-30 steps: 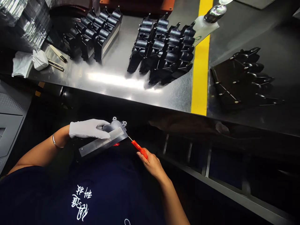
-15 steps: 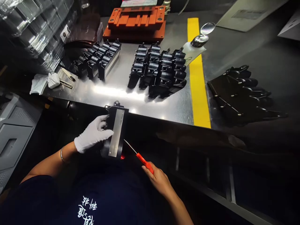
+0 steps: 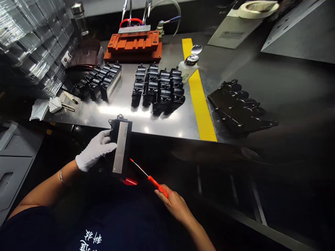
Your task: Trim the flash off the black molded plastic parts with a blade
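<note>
My left hand [image 3: 95, 149], in a white glove, is closed on the left side of a black plastic housing [image 3: 126, 139] with a flat metal strip [image 3: 120, 148] down its face. The housing is held in front of the bench edge, with small lugs at its top end. In my bare right hand [image 3: 174, 203] is a red-handled tool [image 3: 155, 182] with a thin metal shaft and a reddish tip, pointing up and left. That tip is close to the housing's right side; I cannot tell whether they touch. Something red [image 3: 130, 181] shows under the housing's lower end.
Several ribbed black housings [image 3: 164, 87] stand in two groups on the metal bench [image 3: 115, 116]. Behind them is an orange fixture [image 3: 133, 45]. A dispenser bottle [image 3: 188, 68] stands by the yellow stripe [image 3: 201, 111]. Clear plastic trays [image 3: 34, 42] are stacked left, above a grey crate [image 3: 15, 167].
The view has shifted, showing more of the bench's back. Both hands keep their holds. The tool's tip looks lower against the housing, and more of the red thing underneath shows.
</note>
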A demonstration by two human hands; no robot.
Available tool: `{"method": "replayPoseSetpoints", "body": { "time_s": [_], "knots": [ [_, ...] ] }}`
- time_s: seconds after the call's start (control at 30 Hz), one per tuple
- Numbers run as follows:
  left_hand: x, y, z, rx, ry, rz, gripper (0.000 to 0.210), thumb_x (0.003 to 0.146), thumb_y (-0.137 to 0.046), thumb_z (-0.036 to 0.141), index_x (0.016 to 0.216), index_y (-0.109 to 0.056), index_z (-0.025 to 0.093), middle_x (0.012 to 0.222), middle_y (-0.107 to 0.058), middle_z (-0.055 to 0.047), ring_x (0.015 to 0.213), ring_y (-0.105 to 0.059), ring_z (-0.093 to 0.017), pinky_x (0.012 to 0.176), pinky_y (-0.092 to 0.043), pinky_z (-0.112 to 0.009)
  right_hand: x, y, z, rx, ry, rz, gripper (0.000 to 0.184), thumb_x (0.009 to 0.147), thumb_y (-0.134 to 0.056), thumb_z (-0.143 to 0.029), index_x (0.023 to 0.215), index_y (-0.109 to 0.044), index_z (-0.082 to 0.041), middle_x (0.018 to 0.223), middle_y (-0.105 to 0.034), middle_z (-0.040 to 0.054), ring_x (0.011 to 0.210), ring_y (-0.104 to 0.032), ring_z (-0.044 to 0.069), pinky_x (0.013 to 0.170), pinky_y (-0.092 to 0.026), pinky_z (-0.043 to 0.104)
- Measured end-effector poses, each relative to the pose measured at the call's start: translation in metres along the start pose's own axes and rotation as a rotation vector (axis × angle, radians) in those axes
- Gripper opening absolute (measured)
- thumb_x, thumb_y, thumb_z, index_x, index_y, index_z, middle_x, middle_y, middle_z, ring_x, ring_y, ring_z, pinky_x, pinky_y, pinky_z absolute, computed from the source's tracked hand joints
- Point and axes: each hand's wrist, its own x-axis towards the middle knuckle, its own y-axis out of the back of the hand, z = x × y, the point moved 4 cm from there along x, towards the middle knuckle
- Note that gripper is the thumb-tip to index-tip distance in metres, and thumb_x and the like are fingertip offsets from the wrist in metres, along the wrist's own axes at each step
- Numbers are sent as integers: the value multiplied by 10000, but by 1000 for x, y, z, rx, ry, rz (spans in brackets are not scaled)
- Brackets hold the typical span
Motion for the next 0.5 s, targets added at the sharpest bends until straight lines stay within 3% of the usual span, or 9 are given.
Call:
{"method": "replayPoseSetpoints", "body": {
  "time_s": [0.07,0.13,0.23,0.37,0.5],
  "knots": [
    [20,8,25,80,-118,77,633,679,-761,312,1236,-504,153,1062,-685,-89,1010,-643,-244,897,-506,-388,-1,1,-1,2,6,13,394,876,-367,-598,790,-532,-251,705,-644,-14,669,-618,186,627,-405,259],
    [50,17,56,245,-247,232,640,688,-729,306,1256,-485,144,1056,-682,-88,1016,-641,-234,920,-498,-389,-1,2,-1,4,11,27,390,880,-369,-595,802,-541,-254,711,-649,-13,675,-618,187,615,-395,255],
    [108,21,101,686,-338,450,639,704,-687,315,1280,-474,140,1081,-673,-104,1015,-643,-240,940,-481,-384,-1,3,-1,4,28,45,385,888,-363,-590,826,-545,-257,737,-660,-12,693,-620,185,618,-388,251],
    [181,-1,134,1191,-261,483,617,730,-649,400,1276,-484,167,1177,-652,-153,1085,-623,-304,939,-464,-401,-4,2,1,-14,36,81,390,888,-357,-592,824,-546,-258,731,-658,-15,693,-622,184,623,-387,249],
    [217,-29,153,1401,-217,385,517,816,-526,412,1243,-526,121,1194,-641,-196,1088,-624,-303,909,-477,-372,-7,0,7,-3,41,137,383,885,-366,-584,804,-549,-257,721,-659,-19,685,-628,181,627,-399,247]
  ]
}}
